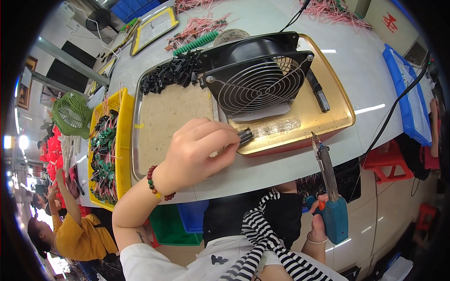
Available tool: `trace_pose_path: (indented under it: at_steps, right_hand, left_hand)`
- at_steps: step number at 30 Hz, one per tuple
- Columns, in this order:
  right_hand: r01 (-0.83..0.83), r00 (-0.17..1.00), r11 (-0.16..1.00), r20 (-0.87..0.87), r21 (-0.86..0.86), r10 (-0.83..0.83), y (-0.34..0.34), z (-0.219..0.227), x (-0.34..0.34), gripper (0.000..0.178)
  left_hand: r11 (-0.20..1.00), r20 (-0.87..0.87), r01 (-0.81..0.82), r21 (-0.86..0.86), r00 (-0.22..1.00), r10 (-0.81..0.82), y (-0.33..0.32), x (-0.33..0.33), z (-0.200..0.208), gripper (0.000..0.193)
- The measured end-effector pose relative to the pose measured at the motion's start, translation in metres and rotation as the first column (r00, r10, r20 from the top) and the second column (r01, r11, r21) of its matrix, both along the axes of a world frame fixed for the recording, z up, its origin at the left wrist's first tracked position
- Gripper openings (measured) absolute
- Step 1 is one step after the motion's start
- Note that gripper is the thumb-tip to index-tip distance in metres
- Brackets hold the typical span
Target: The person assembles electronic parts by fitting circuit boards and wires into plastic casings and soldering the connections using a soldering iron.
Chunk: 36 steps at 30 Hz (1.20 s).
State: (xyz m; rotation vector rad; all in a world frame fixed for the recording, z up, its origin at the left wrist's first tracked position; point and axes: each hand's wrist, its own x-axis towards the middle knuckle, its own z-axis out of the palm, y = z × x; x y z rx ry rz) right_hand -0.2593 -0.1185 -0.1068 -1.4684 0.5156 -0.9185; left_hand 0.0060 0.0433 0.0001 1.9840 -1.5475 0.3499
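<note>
My left hand (194, 147) is closed in a pinch on a small black plastic part (245, 136) at the front left edge of a gold tray (281, 141). A beaded bracelet circles that wrist. My right hand (318, 229) grips a teal soldering gun (335, 218) by its handle, near the orange trigger. The gun's metal tip points up and away, close to the tray's front edge. On the tray stands a black fan (262, 86) with a round wire guard. A black bar-shaped piece (319, 93) lies to the fan's right.
Left of the fan, a metal tray (161, 117) carries a heap of small black parts (171, 72). A yellow bin (123, 140) holds wired pieces. Bundles of pink wires lie at the back. A black cable (398, 100) hangs at right, near a blue tray (403, 86). Another person works at left.
</note>
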Motion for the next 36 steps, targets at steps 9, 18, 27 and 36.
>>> trace_pose_path:
  at_steps: [9,18,27,36]
  right_hand:
    - [-0.015,1.000,1.000,-0.007,-0.019,0.015,-0.002,0.002,-0.001,0.040]
    - [-0.027,1.000,1.000,-0.011,-0.006,0.027,-0.001,0.000,0.003,0.039]
    - [-0.061,0.996,0.998,-0.065,-0.024,0.060,-0.007,-0.015,-0.010,0.056]
    - [-0.080,0.997,0.995,-0.024,-0.053,0.079,-0.008,-0.011,-0.009,0.052]
  left_hand:
    - [0.999,-0.110,0.016,0.036,0.994,-0.012,-0.008,0.006,-0.009,0.015]
    - [0.999,-0.110,-0.034,0.041,0.993,0.038,-0.013,0.002,-0.006,0.010]
    - [0.996,-0.012,0.058,-0.066,0.998,-0.059,0.003,0.022,-0.012,0.006]
    - [0.915,-0.018,-0.359,0.182,0.930,0.368,0.015,0.129,-0.064,0.025]
